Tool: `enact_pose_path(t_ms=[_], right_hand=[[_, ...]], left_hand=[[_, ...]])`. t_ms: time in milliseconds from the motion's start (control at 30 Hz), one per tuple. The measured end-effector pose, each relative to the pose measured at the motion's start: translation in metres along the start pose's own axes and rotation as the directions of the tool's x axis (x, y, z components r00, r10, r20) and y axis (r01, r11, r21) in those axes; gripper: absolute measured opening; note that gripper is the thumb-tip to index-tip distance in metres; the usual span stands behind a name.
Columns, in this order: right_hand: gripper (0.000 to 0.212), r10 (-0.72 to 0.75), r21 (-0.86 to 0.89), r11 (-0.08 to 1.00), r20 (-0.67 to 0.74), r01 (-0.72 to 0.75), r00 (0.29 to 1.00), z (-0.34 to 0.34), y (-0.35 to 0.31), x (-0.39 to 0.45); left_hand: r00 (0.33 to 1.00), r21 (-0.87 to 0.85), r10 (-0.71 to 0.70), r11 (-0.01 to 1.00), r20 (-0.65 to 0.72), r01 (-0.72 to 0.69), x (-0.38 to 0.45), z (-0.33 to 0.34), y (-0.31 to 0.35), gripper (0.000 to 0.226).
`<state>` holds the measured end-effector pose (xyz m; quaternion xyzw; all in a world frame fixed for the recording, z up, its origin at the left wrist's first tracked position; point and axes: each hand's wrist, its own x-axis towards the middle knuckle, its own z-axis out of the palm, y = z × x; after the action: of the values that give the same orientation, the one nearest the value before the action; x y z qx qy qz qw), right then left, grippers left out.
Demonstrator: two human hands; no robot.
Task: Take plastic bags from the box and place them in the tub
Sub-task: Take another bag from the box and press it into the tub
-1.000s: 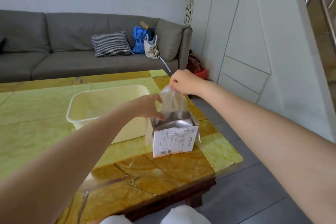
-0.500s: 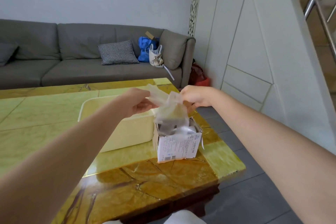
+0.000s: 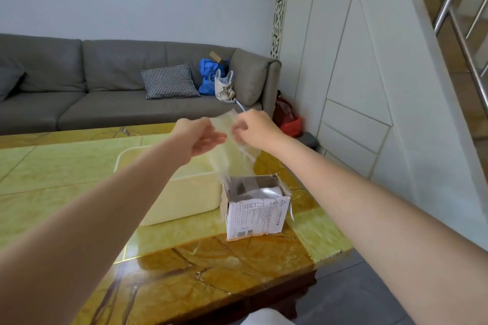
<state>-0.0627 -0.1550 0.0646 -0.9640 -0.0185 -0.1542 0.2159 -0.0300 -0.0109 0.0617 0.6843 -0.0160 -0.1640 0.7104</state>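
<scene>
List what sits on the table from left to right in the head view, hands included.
tub → left hand → plastic bag, held up between both hands → right hand → box. The bag hangs above the gap between the tub and the box; the box stands just right of the tub.

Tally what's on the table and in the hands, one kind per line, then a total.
Tub: 1
Box: 1
Plastic bag held up by the left hand and right hand: 1
More bags may be inside the box; they cannot be counted.
Total: 3
</scene>
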Motion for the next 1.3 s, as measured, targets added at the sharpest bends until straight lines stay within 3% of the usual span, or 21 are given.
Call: enact_pose_path(t_ms=[67,200,267,367,467,533,667,767,900,1067,1133,1167,1233,1300], right_hand=[[0.018,0.077,0.115,0.991,-0.052,-0.071,0.996,-0.008,0.002,0.003],[0.025,0.156,0.072,0.987,-0.194,-0.144,0.969,-0.024,0.006,0.007],[0.020,0.124,0.075,0.991,-0.162,-0.113,0.979,-0.028,0.001,0.008],[0.011,0.012,0.064,0.998,-0.005,-0.012,1.000,-0.029,-0.016,0.009],[0.017,-0.030,0.106,0.994,0.023,0.028,0.999,-0.026,-0.027,0.015],[0.021,-0.044,0.233,0.972,0.003,0.042,0.999,-0.029,-0.027,0.015],[0.031,-0.001,0.399,0.916,-0.109,0.045,0.994,-0.037,-0.028,0.020],[0.037,0.061,0.457,0.887,-0.255,0.065,0.965,-0.042,-0.029,0.033],[0.029,0.123,0.460,0.888,-0.294,0.027,0.948,-0.027,-0.025,0.050],[0.014,0.173,0.412,0.911,-0.338,-0.020,0.925,0.040,-0.015,0.072],[0.008,0.132,0.265,0.963,-0.273,-0.058,0.953,0.064,-0.012,0.075],[0.007,0.104,0.171,0.983,-0.229,-0.066,0.968,0.075,-0.011,0.077],[0.006,0.061,-0.001,0.998,-0.175,-0.063,0.983,0.094,-0.008,0.081],[0.017,0.010,-0.173,0.985,-0.114,-0.030,0.993,0.107,-0.006,0.085]], left_hand=[[0.992,-0.052,0.016,0.998,-0.128,-0.023,0.005,-0.009,0.001,0.015],[0.976,-0.124,0.008,0.992,-0.219,-0.036,0.007,-0.022,0.002,0.041],[0.990,-0.050,0.116,0.991,-0.084,-0.121,0.000,-0.017,0.003,0.060],[0.952,0.019,0.238,0.969,0.191,-0.246,-0.008,-0.001,0.002,0.083],[0.878,-0.081,0.208,0.978,0.432,-0.192,-0.012,0.004,0.000,0.060],[0.858,-0.061,0.164,0.986,0.486,-0.154,-0.010,0.001,-0.005,0.038],[0.926,0.148,0.045,0.983,0.376,-0.107,0.002,-0.019,-0.014,0.013],[0.965,0.205,0.135,0.962,0.226,-0.182,0.013,-0.052,-0.009,0.007],[0.968,0.080,0.215,0.971,0.127,-0.226,0.026,-0.089,0.007,0.011],[0.959,0.425,0.246,0.890,-0.140,-0.166,0.048,-0.116,0.009,0.014],[0.938,0.576,0.273,0.810,-0.213,-0.106,0.059,-0.122,0.005,0.015],[0.932,0.699,0.283,0.714,-0.226,-0.047,0.066,-0.123,0.002,0.027],[0.912,0.917,0.340,0.390,-0.229,0.085,0.077,-0.122,-0.007,0.045],[0.863,0.990,0.494,0.138,-0.100,0.036,0.078,-0.113,-0.014,0.040]])
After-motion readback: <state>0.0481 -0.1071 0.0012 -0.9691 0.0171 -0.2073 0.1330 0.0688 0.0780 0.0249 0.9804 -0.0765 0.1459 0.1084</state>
